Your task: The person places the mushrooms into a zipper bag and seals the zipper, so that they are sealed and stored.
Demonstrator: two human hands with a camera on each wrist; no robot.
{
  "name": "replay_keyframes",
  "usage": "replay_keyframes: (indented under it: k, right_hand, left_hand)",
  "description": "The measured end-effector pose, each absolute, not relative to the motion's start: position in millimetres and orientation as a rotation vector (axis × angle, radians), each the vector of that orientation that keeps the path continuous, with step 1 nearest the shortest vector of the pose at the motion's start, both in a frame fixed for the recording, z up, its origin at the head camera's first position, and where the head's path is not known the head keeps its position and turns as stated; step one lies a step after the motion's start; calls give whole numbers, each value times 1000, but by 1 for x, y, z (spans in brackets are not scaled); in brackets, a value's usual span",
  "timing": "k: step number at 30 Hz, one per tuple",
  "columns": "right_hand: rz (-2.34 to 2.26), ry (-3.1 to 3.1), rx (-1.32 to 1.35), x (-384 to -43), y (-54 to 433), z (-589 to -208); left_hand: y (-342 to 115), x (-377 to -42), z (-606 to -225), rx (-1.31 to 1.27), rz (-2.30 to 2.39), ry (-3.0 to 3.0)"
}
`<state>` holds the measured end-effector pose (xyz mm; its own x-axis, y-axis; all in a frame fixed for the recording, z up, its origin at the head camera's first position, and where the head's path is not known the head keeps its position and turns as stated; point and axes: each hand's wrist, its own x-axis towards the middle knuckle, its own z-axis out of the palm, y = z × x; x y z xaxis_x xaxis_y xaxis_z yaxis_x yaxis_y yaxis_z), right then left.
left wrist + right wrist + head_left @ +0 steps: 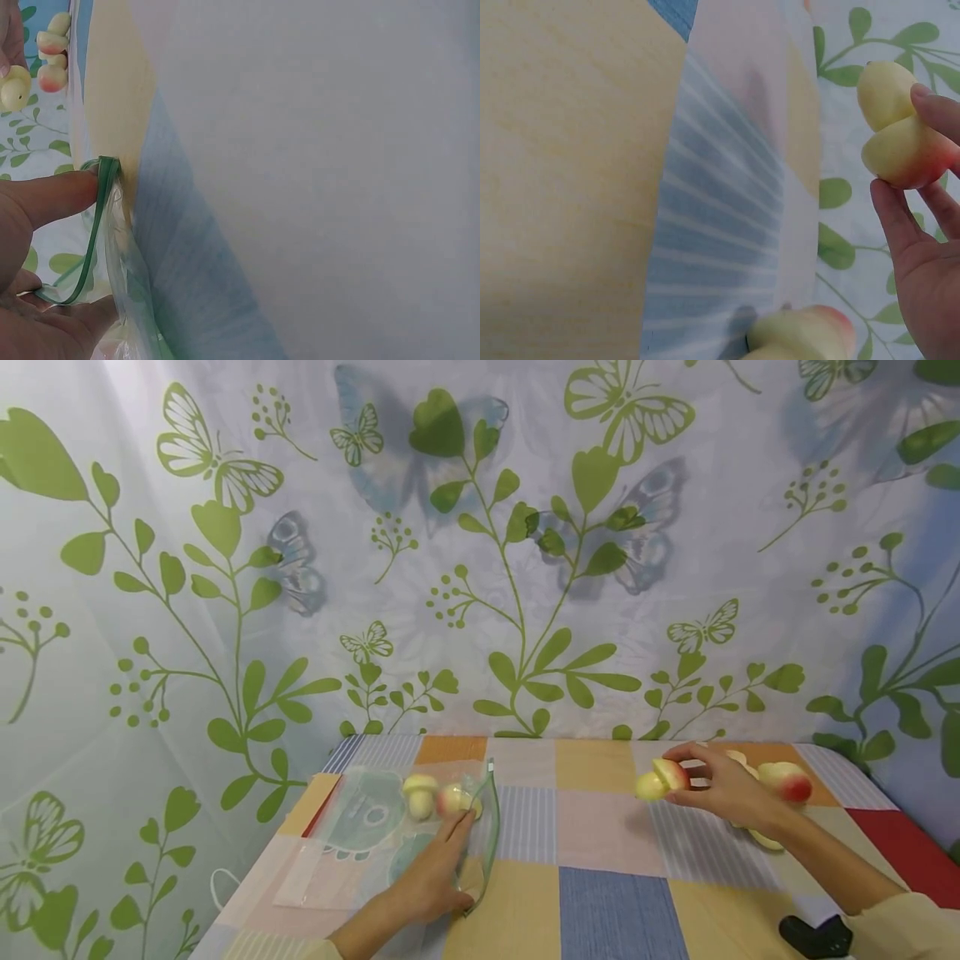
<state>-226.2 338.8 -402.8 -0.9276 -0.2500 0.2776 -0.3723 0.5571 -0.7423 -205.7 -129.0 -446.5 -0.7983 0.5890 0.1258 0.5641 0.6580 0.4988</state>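
In the head view my left hand (427, 881) lies at the mouth of a clear zip bag (303, 881), its thumb and fingers spread apart. The left wrist view shows the thumb against the bag's green zip edge (95, 240), which bows out between thumb and fingers. A yellow toy mushroom (420, 795) and a red-tinged one (450, 797) lie within the bag's outline. Above the table at the right, my right hand (731, 789) pinches a toy mushroom (906, 154) with a red and yellow cap between thumb and fingertips. Its pale rounded stem points left in the head view.
More red and yellow toy mushrooms (783, 779) lie behind my right hand, partly hidden by it. A black object (813, 937) shows by the right sleeve. A patchwork cloth (611, 906) covers the table, and a leaf-patterned curtain (517, 568) hangs behind it.
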Motion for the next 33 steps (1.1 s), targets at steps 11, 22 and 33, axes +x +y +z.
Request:
replay_keyframes:
  k: [11, 22, 33]
  right_hand:
    - [1464, -2593, 605, -240, 304, -412]
    - [1586, -2546, 648, -251, 268, -430]
    - [1668, -2516, 694, -264, 230, -435]
  left_hand:
    - [-131, -209, -448, 975, 829, 2810]
    - [-131, -205, -447, 976, 828, 2805]
    - [-130, -206, -445, 988, 821, 2810]
